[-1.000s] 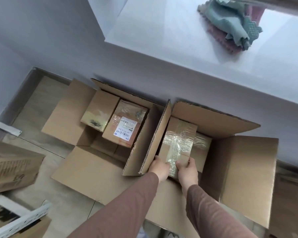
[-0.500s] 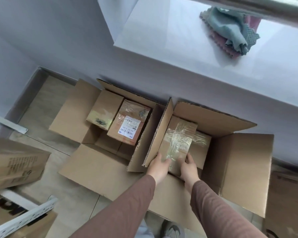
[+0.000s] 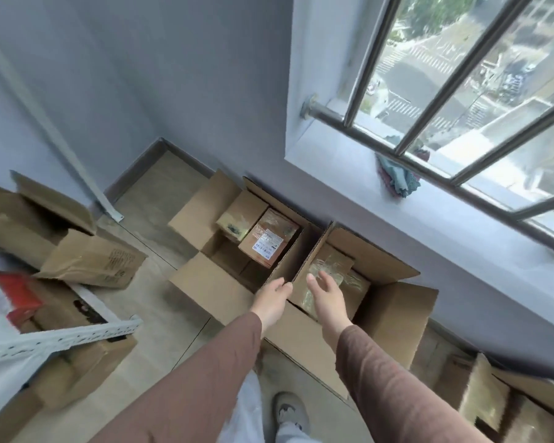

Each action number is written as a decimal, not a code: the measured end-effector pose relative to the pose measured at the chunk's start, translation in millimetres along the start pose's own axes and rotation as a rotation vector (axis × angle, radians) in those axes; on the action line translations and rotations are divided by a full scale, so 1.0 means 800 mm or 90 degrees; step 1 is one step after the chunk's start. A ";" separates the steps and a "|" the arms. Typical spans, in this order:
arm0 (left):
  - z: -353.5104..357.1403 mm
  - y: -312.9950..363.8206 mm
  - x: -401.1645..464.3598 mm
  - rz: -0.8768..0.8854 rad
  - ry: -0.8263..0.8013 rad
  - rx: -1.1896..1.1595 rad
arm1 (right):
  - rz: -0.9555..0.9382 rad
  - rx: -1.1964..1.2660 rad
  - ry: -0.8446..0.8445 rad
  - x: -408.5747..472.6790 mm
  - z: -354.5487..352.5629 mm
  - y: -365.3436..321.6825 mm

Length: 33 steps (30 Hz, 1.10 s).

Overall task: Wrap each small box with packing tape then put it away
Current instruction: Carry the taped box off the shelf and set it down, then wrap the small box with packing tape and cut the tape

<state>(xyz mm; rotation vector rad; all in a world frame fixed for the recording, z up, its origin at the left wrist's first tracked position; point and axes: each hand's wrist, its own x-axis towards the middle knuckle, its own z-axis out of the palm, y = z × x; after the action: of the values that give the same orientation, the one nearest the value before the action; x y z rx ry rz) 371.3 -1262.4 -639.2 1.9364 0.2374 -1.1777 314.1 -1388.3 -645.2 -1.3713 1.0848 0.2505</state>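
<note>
A small box wrapped in clear tape (image 3: 328, 266) lies inside the right open carton (image 3: 394, 314) on the floor under the window. Above that carton's near edge my right hand (image 3: 327, 294) hovers with fingers spread, holding nothing. My left hand (image 3: 272, 297) is beside the carton's upright left flap with fingers loosely bent, also empty. The left open carton (image 3: 211, 282) holds two more taped small boxes, one with a white label (image 3: 267, 239) and a plain one (image 3: 242, 215).
Several cardboard boxes (image 3: 90, 260) and a white slotted metal rail (image 3: 61, 338) crowd the floor at left. More cartons (image 3: 493, 398) sit at lower right. A folded cloth (image 3: 397, 179) lies on the window sill. My shoe (image 3: 290, 410) stands near the right carton.
Both hands have let go of the taped box, which stays in the right carton, and have pulled back and up. The view has lifted, showing the window.
</note>
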 end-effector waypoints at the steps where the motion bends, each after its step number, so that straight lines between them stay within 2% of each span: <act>1: -0.014 0.008 -0.024 0.008 0.018 -0.029 | -0.011 -0.016 -0.017 -0.021 0.003 -0.018; 9: -0.141 0.057 -0.269 0.125 0.195 -0.221 | -0.180 -0.129 -0.185 -0.242 0.053 -0.177; 16: -0.257 0.013 -0.492 0.234 0.386 -0.344 | -0.294 -0.191 -0.354 -0.453 0.157 -0.240; 21: -0.333 -0.068 -0.635 0.283 0.548 -0.429 | -0.362 -0.216 -0.493 -0.598 0.261 -0.237; 26: -0.389 -0.193 -0.775 0.302 0.694 -0.494 | -0.412 -0.260 -0.629 -0.750 0.363 -0.189; 33: -0.455 -0.338 -0.941 0.331 0.817 -0.506 | -0.468 -0.259 -0.766 -0.931 0.485 -0.118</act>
<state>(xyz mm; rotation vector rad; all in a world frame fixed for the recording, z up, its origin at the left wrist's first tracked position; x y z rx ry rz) 53.2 -638.8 -108.4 1.5667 0.6752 0.5694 172.4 -756.4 -102.7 -1.5008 -0.4924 0.6485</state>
